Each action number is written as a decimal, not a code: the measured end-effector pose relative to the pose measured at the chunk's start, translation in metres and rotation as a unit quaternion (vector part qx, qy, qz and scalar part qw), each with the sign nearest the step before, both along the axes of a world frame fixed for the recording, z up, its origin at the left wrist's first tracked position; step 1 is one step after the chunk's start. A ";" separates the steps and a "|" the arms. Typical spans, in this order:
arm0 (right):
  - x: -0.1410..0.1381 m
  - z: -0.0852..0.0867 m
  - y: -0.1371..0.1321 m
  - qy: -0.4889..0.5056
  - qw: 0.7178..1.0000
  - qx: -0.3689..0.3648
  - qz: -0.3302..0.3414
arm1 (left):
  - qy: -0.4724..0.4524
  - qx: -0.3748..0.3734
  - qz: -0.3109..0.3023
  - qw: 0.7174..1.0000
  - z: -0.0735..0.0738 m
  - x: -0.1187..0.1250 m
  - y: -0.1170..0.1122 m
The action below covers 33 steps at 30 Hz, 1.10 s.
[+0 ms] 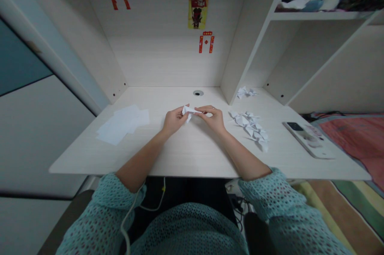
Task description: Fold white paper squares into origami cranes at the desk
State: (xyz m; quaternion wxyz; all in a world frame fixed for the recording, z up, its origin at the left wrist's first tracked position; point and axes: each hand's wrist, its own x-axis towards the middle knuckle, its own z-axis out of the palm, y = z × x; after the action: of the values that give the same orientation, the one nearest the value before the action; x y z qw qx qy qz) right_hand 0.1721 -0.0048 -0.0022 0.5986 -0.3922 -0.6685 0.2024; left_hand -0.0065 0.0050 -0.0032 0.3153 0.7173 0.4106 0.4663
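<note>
Between my two hands, above the middle of the desk, is a small piece of folded white paper [189, 110] with pointed ends. My left hand [175, 121] pinches its left part between thumb and fingers. The fingers of my right hand [213, 118] close on its thin right end. Off to the left lies a spread of flat white paper sheets [123, 124]. Several folded white paper pieces [250, 126] are heaped to the right of my right hand, and a smaller group of folded paper pieces [246, 92] sits behind them.
The white desk [180, 159] has a round cable hole [198, 93] at the back. A phone-like white device [309, 140] lies near the right end. An upright panel [255, 35] and a loaded shelf [324, 16] rise on the right. A pale cable [124, 227] hangs by my left sleeve.
</note>
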 end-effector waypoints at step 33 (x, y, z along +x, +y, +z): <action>0.003 0.001 0.002 -0.123 0.991 0.024 0.054 | -0.098 -0.077 -0.018 0.992 0.002 -0.006 0.011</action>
State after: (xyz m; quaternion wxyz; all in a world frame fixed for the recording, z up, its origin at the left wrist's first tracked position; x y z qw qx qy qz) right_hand 0.1755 -0.0029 -0.0010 0.5095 -0.3629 -0.7617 0.1689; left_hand -0.0128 0.0159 -0.0008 0.4168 0.6491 0.3993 0.4955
